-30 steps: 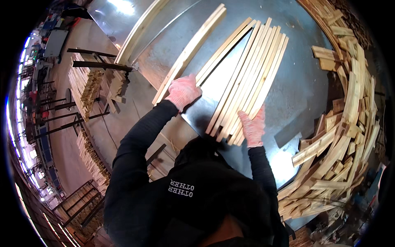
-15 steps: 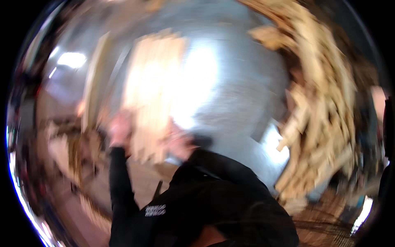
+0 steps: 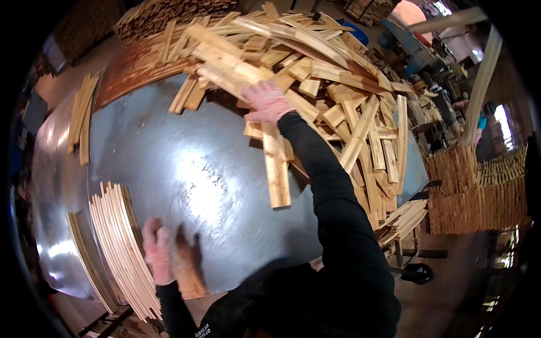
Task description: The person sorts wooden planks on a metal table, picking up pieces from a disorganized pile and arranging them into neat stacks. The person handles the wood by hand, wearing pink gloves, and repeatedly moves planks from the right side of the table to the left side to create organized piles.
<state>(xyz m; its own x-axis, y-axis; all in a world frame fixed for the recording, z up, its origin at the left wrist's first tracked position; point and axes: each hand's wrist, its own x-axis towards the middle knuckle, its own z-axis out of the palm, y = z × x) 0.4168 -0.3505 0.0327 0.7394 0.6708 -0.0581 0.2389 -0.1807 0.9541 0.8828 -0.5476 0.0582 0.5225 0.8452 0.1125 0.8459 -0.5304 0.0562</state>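
My right hand, in a pinkish work glove, stretches out to a heap of loose wooden slats. Its fingers are spread over a pale slat at the heap's near left side; whether they press on it I cannot tell. My left hand, gloved alike, hovers by the table's front edge, fingers loosely apart and holding nothing. Just left of it lies a row of slats, set side by side. One knotty slat juts from the heap toward me.
The grey metal table reflects the light. A single slat lies left of the row, and a few more slats lie far left. Stacked wood stands beyond the right side. Machinery is at the far right.
Both hands were at the near end of the row of slats. My right hand has gone out to the heap; my left has come off the row. The view has swung right.
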